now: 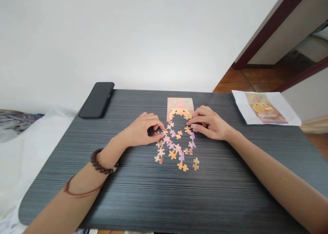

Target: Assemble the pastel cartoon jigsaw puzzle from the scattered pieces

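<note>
The joined upper part of a jigsaw puzzle (179,104) lies on the dark table, showing a yellow face under a pink hat. Its lower edge is ragged. Below it spread many loose puzzle pieces in orange, pink and lilac, among them an orange piece (173,154). My left hand (143,128) rests left of them, with thumb and forefinger closed about a small pale puzzle piece (164,132). To the right, my right hand (211,122) has its thumb and forefinger close together at an orange puzzle piece (188,128), just beneath the joined part; the fingers partly cover pieces there.
A black phone (96,100) lies at the table's back left. At the back right is a white sheet (241,105) with a printed picture of the yellow figure. The white wall (153,39) stands behind the table (128,199); white cloth (33,152) lies to the left.
</note>
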Tool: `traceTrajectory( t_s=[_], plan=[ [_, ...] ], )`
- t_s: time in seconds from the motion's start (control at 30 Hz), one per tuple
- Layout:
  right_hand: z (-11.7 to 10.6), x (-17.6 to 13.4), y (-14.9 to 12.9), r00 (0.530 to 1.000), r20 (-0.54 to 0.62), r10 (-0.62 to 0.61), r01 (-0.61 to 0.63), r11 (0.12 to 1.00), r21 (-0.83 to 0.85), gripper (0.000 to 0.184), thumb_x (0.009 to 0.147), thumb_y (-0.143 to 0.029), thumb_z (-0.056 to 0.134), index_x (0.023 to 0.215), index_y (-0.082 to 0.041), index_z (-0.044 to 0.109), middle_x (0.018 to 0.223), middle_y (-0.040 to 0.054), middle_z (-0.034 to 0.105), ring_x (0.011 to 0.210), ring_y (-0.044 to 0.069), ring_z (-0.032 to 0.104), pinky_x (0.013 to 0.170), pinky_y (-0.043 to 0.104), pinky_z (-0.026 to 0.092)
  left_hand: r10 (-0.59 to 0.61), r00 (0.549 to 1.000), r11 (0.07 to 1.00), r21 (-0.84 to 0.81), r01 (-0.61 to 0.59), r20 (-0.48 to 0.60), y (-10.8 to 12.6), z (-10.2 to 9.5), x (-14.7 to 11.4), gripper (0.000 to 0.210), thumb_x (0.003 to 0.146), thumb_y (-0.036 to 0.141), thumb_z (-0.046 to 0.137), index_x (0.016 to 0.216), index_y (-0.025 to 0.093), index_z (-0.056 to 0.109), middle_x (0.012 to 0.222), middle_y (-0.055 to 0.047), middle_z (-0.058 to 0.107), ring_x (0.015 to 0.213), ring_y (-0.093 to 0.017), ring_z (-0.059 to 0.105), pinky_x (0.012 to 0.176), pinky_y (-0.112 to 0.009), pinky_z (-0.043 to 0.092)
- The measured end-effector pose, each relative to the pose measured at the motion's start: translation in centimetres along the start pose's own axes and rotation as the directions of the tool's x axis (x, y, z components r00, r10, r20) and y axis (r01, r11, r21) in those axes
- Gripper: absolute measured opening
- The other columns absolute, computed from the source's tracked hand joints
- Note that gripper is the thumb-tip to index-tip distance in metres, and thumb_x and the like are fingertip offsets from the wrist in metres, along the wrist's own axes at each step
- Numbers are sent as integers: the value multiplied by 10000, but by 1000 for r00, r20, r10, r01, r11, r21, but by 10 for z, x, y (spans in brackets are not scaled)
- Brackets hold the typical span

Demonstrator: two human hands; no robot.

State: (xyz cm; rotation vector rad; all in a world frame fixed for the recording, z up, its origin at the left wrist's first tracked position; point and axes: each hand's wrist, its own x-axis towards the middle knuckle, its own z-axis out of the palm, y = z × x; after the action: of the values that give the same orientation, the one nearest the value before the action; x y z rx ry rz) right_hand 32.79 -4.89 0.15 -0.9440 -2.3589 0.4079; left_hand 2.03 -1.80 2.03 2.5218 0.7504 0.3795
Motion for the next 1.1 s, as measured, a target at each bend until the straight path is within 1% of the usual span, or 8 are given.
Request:
traceTrajectory(
  t_s=[0.13,0.23,0.33,0.47,0.57,0.67,0.83,1.1],
  plan=[
    [1,0,0,1000,-15,0,0,1000,-13,209,971,-340,570,1029,-236,742,942,71,679,907,231,599,853,421,453,10,1000,998,-54,-9,20,-1,-1,-1,162,896,357,648,926,213,716,751,29,591,753,-136,561,796,-304,319],
    [1,1,0,999,-34,2,-3,999,-32,194,970,-326,572,1010,-225,733,926,68,689,895,228,604,845,414,457,33,999,994,-103,-29,36,-1,-3,-2,133,894,331,653,907,222,728,791,25,631,782,-135,577,812,-309,306],
    [1,2,-1,998,-54,11,-12,999,-33,177,967,-307,575,995,-225,728,914,66,701,872,224,610,823,408,468,59,994,992,-115,-48,94,0,-7,-3,95,870,250,641,857,231,733,875,15,663,833,-141,581,845,-317,297],
    [2,3,-3,998,-69,9,-11,999,-34,168,963,-294,578,988,-225,729,889,64,702,850,220,614,796,397,481,38,984,997,-69,-26,172,4,-11,-4,112,805,167,651,856,233,725,912,12,614,883,-155,546,884,-323,297],
    [2,3,-3,998,-62,20,-22,999,-37,166,960,-289,583,998,-216,727,900,70,700,864,225,615,811,402,484,46,988,997,-70,-36,148,9,-8,-5,139,788,240,738,925,259,749,954,-1,527,902,-167,515,905,-329,325],
    [2,2,-3,998,-56,26,-28,999,-35,160,957,-284,588,1014,-219,722,914,70,698,875,225,612,816,402,488,124,988,983,-150,-110,91,16,1,-4,187,778,302,806,961,278,773,962,-14,450,938,-180,488,904,-317,378],
    [2,2,-1,998,-65,10,-13,999,-41,158,958,-284,584,1013,-214,715,903,67,689,865,219,611,815,398,486,239,968,955,-198,-220,77,25,14,-1,165,788,318,838,943,287,789,1000,-26,467,998,-189,473,934,-319,381],
    [3,2,-2,997,-77,22,-27,998,-59,149,948,-265,596,1023,-215,715,915,62,688,872,217,611,826,401,489,203,971,963,-205,-175,124,22,15,0,132,785,355,841,864,272,776,975,-19,504,1004,-191,483,948,-323,362]
  ],
)
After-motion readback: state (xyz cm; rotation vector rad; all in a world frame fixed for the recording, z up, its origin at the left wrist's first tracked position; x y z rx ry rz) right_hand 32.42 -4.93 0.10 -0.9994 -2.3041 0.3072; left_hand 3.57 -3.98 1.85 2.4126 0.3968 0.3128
